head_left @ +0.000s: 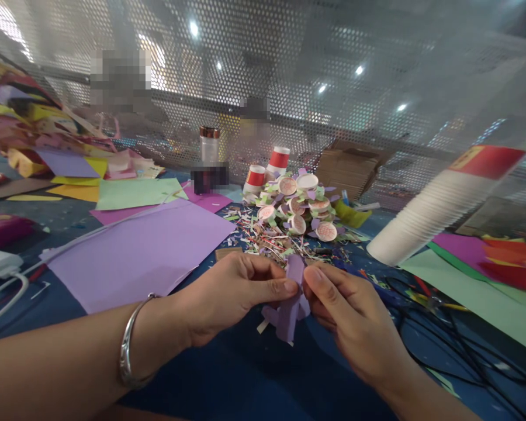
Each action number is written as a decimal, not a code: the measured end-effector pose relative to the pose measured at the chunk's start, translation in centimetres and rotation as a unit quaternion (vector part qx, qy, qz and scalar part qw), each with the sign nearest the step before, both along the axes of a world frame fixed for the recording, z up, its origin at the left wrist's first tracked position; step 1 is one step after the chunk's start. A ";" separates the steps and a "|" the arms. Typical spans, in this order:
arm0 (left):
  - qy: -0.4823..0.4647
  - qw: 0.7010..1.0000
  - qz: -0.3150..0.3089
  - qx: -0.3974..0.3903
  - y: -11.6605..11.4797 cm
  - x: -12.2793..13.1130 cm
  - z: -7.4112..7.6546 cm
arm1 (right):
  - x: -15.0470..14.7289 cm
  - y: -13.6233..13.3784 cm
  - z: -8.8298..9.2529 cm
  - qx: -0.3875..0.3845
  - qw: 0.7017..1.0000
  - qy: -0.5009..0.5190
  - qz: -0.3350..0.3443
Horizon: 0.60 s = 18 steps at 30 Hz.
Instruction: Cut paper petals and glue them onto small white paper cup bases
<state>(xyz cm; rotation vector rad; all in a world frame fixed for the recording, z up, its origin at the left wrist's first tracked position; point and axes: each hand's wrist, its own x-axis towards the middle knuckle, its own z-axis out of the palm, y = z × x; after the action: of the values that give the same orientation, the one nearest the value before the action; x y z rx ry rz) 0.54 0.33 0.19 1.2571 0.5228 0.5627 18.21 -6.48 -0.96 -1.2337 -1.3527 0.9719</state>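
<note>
Between my two hands, near the front of the blue table, is a small purple paper piece [290,316] made of crossing strips, with a pale bit sticking out at its lower left. My left hand [241,292], with a silver bangle on the wrist, pinches it between thumb and fingers from the left. From the right, my right hand [350,310] has its thumb and fingers closed at the paper's edge. Just behind them lies a heap of paper scraps [263,240]. Beyond it are piled several round white pieces [298,204] with purple and green paper tabs.
A tall leaning stack of paper cups [438,204] stands at the right, above black cables [456,351]. Purple sheets [144,251] and a green sheet [135,193] lie left. A bottle [209,146], a cardboard box [350,169] and perforated metal panel [289,76] are behind.
</note>
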 end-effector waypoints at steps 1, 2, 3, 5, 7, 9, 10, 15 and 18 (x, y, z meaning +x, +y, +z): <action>-0.001 1.000 -0.001 0.005 0.0 0.0 0.0 | 0.0 0.0 0.0 -0.002 1.000 0.002 0.001; -0.003 1.000 -0.002 0.010 -0.1 -0.1 0.1 | 0.0 0.0 0.0 -0.002 1.000 0.006 0.003; -0.006 1.000 -0.003 0.016 -0.1 -0.1 0.1 | 0.0 0.0 0.0 -0.004 1.000 0.010 0.005; -0.012 1.000 -0.006 0.020 -0.1 -0.2 0.1 | 0.0 -0.1 0.1 -0.014 1.000 0.024 0.006; -0.018 1.000 -0.009 0.008 -0.1 -0.2 0.0 | 0.0 -0.1 0.1 -0.028 0.999 0.035 0.003; -0.023 1.000 -0.005 -0.014 0.1 -0.2 -0.1 | 0.0 -0.2 0.2 -0.034 0.999 0.042 0.002; -0.024 0.999 0.001 -0.021 0.2 -0.2 -0.1 | 0.0 -0.2 0.2 -0.034 0.998 0.044 0.001; -0.013 1.000 0.021 -0.004 0.6 -0.4 0.0 | 0.0 -0.1 0.3 -0.031 0.999 0.044 -0.003; 0.002 1.000 0.025 0.016 0.8 -0.6 0.2 | 0.2 0.0 0.2 -0.029 0.999 0.046 0.003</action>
<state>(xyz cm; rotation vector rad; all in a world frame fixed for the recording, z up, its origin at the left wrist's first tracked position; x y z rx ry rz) -0.05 1.13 0.35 1.2784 0.5524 0.6131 18.39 -6.50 -0.77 -1.2130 -1.2646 1.0653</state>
